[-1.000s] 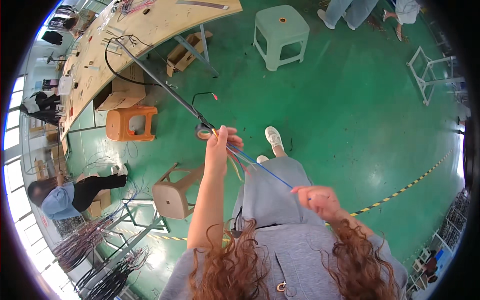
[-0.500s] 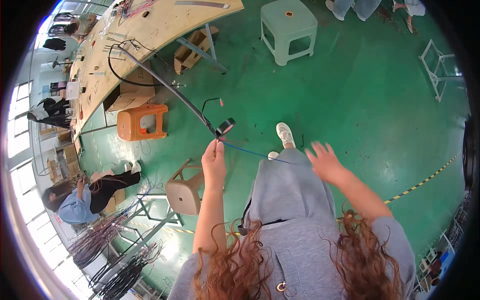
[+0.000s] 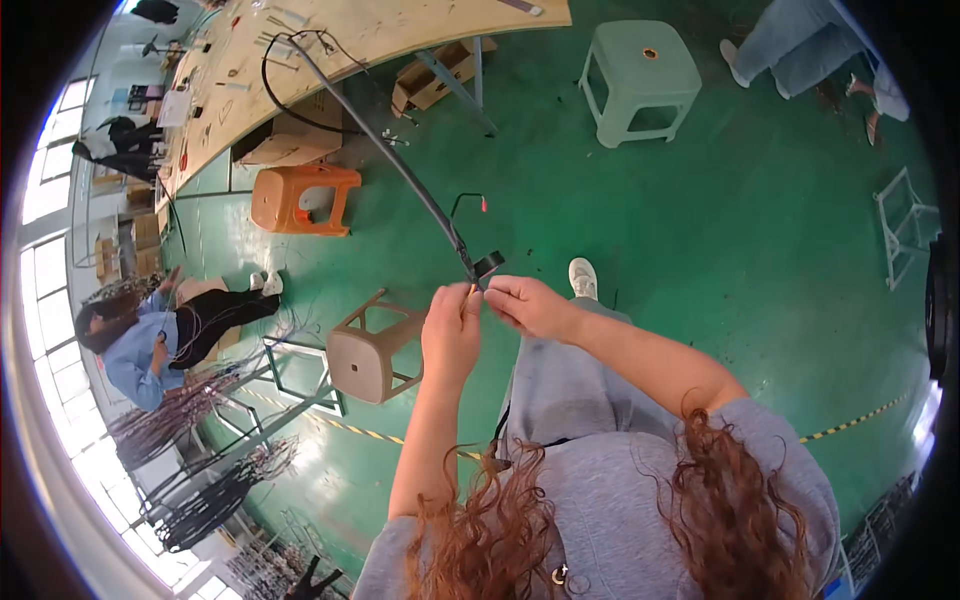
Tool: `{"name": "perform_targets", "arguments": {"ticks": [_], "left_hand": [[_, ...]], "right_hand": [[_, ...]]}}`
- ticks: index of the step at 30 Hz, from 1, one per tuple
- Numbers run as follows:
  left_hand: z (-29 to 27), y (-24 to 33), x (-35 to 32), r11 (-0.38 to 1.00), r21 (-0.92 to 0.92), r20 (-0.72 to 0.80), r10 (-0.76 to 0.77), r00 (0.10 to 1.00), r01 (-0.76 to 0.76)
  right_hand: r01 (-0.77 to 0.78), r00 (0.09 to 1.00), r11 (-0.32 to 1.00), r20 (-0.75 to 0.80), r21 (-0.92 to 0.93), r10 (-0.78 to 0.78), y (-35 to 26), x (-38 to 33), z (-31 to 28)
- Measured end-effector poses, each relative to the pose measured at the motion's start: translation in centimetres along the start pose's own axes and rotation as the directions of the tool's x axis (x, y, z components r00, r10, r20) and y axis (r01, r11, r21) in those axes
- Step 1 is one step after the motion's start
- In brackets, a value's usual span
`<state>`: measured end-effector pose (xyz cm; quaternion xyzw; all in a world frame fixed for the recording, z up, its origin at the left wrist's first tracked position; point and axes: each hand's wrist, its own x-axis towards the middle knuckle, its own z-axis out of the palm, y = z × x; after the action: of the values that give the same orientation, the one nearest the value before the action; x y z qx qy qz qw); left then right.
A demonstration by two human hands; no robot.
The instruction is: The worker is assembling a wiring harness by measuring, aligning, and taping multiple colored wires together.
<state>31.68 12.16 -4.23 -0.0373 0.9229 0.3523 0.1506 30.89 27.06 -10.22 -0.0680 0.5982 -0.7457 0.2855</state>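
Note:
A long black cable harness (image 3: 392, 163) runs from the wooden table down to my hands. My left hand (image 3: 452, 328) is closed round its near end, where a bit of thin yellowish wire shows. Right beside it, my right hand (image 3: 533, 308) is closed with fingertips pinched against the same end; whatever lies between them is hidden. A roll of black tape (image 3: 489, 264) hangs at the wrapped part of the harness, just above my fingers. From there a thin black branch wire (image 3: 458, 203) sticks out, bent over and ending in a red tip (image 3: 484, 205).
The wooden table (image 3: 235, 115) holds the harness's far end among upright pegs. Around me stand an orange stool (image 3: 275, 200), a beige stool (image 3: 356, 362) and a pale green stool (image 3: 645, 65). Another person (image 3: 140, 345) sits at the left with wires; others' legs (image 3: 795, 45) show far right.
My right hand has come from out at the right, fingers spread, to my left hand and closed there. The blue wire that stretched across my lap no longer shows. The view has shifted.

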Motion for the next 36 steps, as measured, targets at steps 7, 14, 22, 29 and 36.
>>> {"name": "perform_targets", "arguments": {"ticks": [7, 14, 22, 29, 36], "left_hand": [[-1.2, 1.0, 2.4, 0.688, -0.639, 0.406, -0.078, 0.911, 0.344], [-0.9, 2.9, 3.7, 0.725, -0.610, 0.408, -0.059, 0.911, 0.320], [1.0, 1.4, 4.2, 0.731, -0.654, 0.268, -0.018, 0.963, 0.196], [-0.7, 4.6, 3.6, 0.970, -0.166, 0.251, -0.135, 0.959, 0.180], [-2.6, 4.3, 4.1, 0.960, -0.159, 0.421, -0.144, 0.896, 0.229]], "right_hand": [[0.107, 0.977, 0.821, 0.211, -0.561, 0.017, -6.1, 0.2, -4.2], [0.178, 0.895, 0.819, 0.436, -0.545, 0.096, -7.8, 2.0, -7.5], [0.124, 0.983, 0.676, 0.181, -0.727, 0.013, -8.3, 0.5, -6.6], [-0.037, 0.999, 0.769, 0.004, -0.638, 0.052, -5.9, 0.0, -6.7], [0.056, 0.972, 0.862, 0.225, -0.504, 0.069, -5.3, 1.3, -8.3]]}}
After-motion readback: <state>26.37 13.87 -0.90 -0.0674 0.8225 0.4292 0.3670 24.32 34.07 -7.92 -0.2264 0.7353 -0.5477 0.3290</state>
